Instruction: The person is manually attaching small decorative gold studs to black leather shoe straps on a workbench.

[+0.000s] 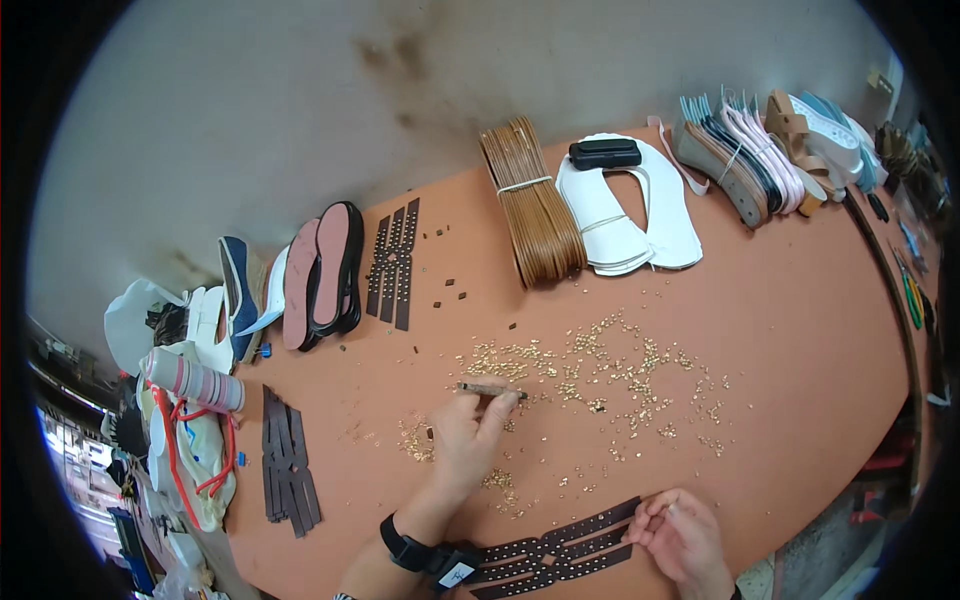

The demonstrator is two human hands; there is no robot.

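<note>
My left hand (466,442), with dark bands on its wrist, is closed around a short brownish stick-like tool (478,388) with a dark tip at its right end. It is over small gold studs (508,362) scattered across the table. Nearer me lies a dark brown cut-out shoe upper (549,560), its strips dotted with gold studs; my left wrist covers its left end. At its right end, my right hand (684,535) has its fingers curled together, close to the strip ends. What they pinch, if anything, is hidden.
Plain dark brown uppers (288,465) lie at left, a studded one (394,262) farther back. Pink-lined soles (324,270), a tied brown strip bundle (530,205), white shoe-shaped pieces (615,235) and wedge soles (745,160) line the orange-brown table's (800,400) far side. Pliers (910,292) lie at right.
</note>
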